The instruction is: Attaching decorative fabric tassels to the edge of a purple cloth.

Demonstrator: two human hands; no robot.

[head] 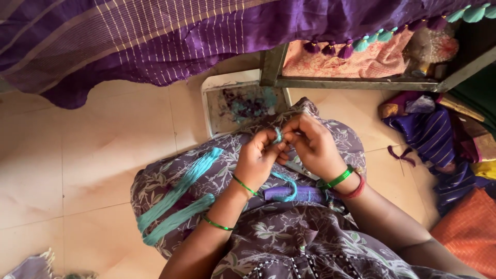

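Both the left hand [257, 157] and right hand [310, 144] pinch a small teal thread bundle [278, 135] between closed fingertips; a loosened pinch could let it unravel.

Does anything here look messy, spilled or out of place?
Mostly tidy. The white tray on the floor is littered with purple and teal thread scraps, and folded cloths lie heaped at the right. The left hand and right hand pinch a small teal thread bundle; nothing looks damaged.
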